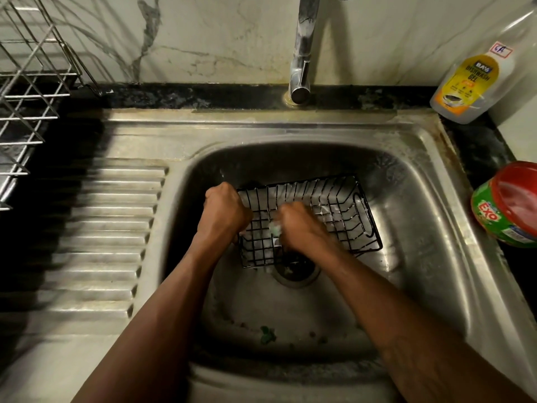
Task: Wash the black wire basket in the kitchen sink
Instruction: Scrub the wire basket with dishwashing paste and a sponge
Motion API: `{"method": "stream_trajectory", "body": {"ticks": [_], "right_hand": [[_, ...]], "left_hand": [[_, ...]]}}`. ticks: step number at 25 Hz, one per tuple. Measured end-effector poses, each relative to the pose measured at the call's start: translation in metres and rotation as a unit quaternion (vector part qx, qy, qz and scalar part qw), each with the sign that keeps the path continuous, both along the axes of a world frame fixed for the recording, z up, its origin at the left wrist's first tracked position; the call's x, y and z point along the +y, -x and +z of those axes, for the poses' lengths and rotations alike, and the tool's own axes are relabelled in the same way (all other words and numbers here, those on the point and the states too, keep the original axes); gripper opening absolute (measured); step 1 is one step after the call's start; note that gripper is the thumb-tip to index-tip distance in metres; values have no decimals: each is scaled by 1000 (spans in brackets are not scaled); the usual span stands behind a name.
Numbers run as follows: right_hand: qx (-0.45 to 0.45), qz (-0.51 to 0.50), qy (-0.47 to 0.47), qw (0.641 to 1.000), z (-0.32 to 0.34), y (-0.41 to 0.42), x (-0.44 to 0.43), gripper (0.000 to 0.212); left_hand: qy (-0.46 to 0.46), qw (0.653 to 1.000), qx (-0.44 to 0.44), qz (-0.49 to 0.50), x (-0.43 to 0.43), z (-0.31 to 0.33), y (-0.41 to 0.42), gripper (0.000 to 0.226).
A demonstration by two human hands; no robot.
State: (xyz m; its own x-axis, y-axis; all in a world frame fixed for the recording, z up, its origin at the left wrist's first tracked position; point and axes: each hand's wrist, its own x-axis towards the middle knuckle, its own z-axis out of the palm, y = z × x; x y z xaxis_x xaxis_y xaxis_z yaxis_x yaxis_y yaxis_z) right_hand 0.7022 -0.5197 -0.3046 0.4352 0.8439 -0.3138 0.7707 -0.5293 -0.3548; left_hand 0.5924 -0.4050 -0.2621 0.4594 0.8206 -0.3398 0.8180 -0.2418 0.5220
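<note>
Basket of black wire sits centre frame in sink, half covering drain; left hand fingers curl round its left rim; right hand blurred, clutching pale scrubber, fingertips hidden

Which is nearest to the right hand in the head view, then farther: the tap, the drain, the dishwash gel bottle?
From the right hand:
1. drain, just beside it in the sink.
2. tap, behind the sink.
3. dishwash gel bottle, back right corner.

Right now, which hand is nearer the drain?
Right. The right hand, gripping a sponge in the basket, sits just beyond the drain; the left hand grips the basket's left rim, farther.
</note>
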Motion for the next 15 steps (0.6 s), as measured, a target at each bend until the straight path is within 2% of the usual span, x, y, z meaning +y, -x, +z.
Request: {"method": "stream_trajectory", "body": {"ticks": [3, 5, 6, 8, 10, 12, 15], "right_hand": [[-91, -126, 49, 987, 7, -44, -30, 26], [-111, -146, 52, 982, 5, -49, -33, 25], [-90, -130, 36, 987, 1, -45, -29, 22], [20, -65, -9, 998, -8, -21, -16, 14], [111, 14, -21, 993, -12, 8, 1, 18], [137, 57, -9, 989, -12, 30, 14, 30], [123, 63, 23, 990, -7, 26, 15, 21]], "left_hand": [[-24, 1000, 7, -6, 0, 1, 2, 9], [-35, 999, 7, -16, 0, 1, 1, 8], [-40, 999, 10, -25, -1, 1, 2, 7], [-42, 998, 13, -34, -1, 3, 1, 9], [-49, 997, 29, -53, -1, 4, 2, 22], [-55, 997, 20, -48, -1, 5, 3, 30], [-61, 997, 21, -38, 1, 3, 2, 20]]}}
